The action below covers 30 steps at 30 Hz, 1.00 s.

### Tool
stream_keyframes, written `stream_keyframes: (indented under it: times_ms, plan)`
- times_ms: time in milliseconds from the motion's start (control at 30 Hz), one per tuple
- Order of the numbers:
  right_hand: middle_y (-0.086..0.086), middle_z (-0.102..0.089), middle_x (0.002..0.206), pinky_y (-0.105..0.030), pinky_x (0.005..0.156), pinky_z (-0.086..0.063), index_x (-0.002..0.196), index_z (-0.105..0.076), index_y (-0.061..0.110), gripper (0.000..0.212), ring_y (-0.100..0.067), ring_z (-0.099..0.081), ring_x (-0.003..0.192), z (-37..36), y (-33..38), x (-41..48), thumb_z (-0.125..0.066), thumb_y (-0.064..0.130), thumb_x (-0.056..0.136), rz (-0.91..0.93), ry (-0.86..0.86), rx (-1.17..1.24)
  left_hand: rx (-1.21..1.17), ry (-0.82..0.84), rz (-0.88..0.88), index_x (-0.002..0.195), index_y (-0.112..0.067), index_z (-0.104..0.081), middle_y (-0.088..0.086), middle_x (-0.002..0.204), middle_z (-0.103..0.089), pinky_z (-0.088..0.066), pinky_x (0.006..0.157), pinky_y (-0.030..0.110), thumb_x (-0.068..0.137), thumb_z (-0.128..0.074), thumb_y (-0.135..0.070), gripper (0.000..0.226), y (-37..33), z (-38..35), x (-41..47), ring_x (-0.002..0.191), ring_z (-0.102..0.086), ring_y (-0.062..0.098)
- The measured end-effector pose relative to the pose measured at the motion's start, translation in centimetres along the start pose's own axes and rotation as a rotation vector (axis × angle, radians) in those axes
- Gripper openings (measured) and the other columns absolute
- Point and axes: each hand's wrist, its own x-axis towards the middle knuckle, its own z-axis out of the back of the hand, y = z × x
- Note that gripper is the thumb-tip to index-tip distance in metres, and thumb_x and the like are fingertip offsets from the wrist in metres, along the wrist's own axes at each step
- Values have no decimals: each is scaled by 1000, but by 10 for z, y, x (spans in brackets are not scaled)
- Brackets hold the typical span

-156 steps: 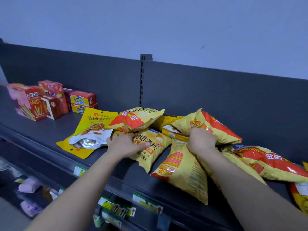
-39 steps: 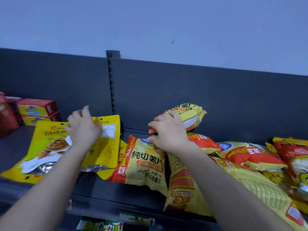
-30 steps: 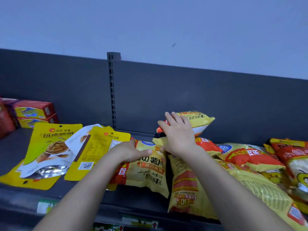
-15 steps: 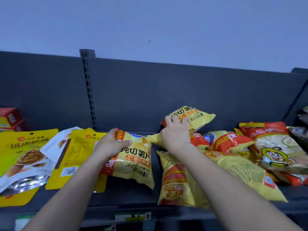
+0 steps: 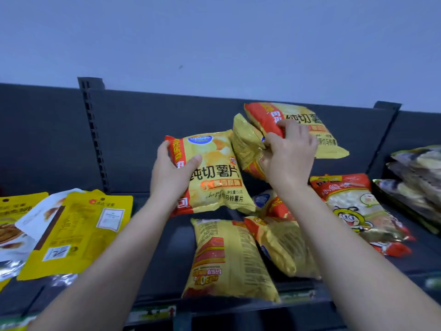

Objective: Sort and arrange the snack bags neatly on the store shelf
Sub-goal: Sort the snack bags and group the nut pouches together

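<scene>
Six chip bags [image 5: 214, 173], seemingly | left grip [image 5: 171, 177] holds one | right grip [image 5: 288, 158] clutches two | three on shelf [image 5: 167, 254]

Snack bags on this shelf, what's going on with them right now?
A person is sorting chips at a dark store shelf. The left hand grips a first chip bag upright by its left edge. The right hand grips a second chip bag higher up, with a third bag bunched against it. Below, two more bags lie flat, yellow pouches to the left, a bee-printed bag to the right.
</scene>
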Motion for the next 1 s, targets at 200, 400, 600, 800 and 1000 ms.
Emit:
stream_keyframes:
  times_ms: [200, 400, 600, 800, 1000]
  plan:
    - [-13, -59, 123, -42, 90, -34, 86, -74, 20, 19, -35, -53, 112, 1, -75, -27, -79, 18, 68, 94, 275, -80, 24, 231, 169, 148, -24, -28, -3, 128, -55, -46, 101, 45, 84, -69, -44, 78, 4, -83, -27, 121, -54, 23]
    - [-1, -30, 155, -46, 112, -23, 151, -24, 26, 91, -23, -28, 142, -2, -116, -54, -54, 73, 78, -82, 655, 52, 421, 501, 171, 152, -27, -22, 4, 158, -23, -33, 112, 43, 81, -65, -58, 89, 16, -96, -44, 141, -32, 25]
    - [3, -14, 161, -60, 116, -8, 153, -16, 26, 100, -22, -7, 149, -2, -127, -70, -52, 77, 75, -243, 690, 242, 740, 864, 157, 151, -45, -5, -3, 160, 18, -7, 120, 46, 37, -67, -88, 137, -6, -45, -68, 148, 9, 21]
    - [1, -4, 163, -55, 117, -4, 154, -12, 27, 100, -19, -2, 150, -9, -120, -80, -57, 71, 77, -253, 644, 262, 981, 946, 138, 149, -41, 14, -4, 153, 37, -12, 118, 39, 53, -86, -54, 140, 4, -39, -97, 148, 10, 26]
    - [1, 0, 163, -55, 117, -2, 155, -6, 27, 103, -18, 2, 150, -12, -120, -80, -51, 77, 76, -260, 644, 260, 727, 594, -83, 153, -34, -13, -13, 157, 23, -27, 115, 37, 62, -88, -37, 118, 22, -70, -86, 148, -7, 18]
